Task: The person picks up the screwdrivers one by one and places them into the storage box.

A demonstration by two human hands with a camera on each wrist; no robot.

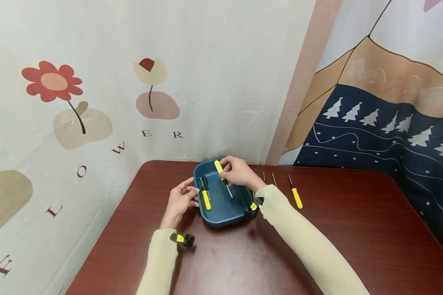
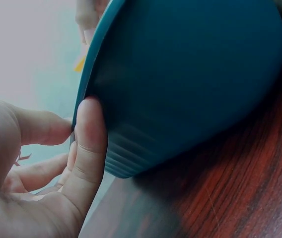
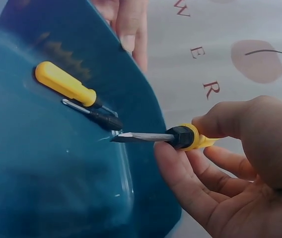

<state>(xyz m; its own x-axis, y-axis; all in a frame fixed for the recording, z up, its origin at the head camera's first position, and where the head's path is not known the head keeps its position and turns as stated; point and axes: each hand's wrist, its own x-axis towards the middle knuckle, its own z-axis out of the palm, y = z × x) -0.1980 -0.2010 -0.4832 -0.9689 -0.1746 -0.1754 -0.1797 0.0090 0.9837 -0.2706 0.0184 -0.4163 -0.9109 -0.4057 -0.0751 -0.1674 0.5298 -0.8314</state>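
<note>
A blue tray (image 1: 221,207) stands on the table, its left rim pinched between the thumb and fingers of my left hand (image 1: 180,200). My right hand (image 1: 238,171) pinches a yellow-handled screwdriver (image 1: 218,167) near its black collar, over the tray's far part, the metal shaft slanting down and inward. Inside the tray, along the left wall, lie another yellow-handled screwdriver (image 3: 64,83) and a smaller screwdriver with a black handle (image 3: 106,120). In the left wrist view the tray's outer wall (image 2: 190,74) fills much of the picture and hides its inside.
Right of the tray a yellow-handled screwdriver (image 1: 297,198) lies on the dark red table (image 1: 354,229). Thin metal shafts (image 1: 274,179) show beside it, partly behind my right forearm. A printed curtain (image 1: 221,82) hangs along the table's back edge.
</note>
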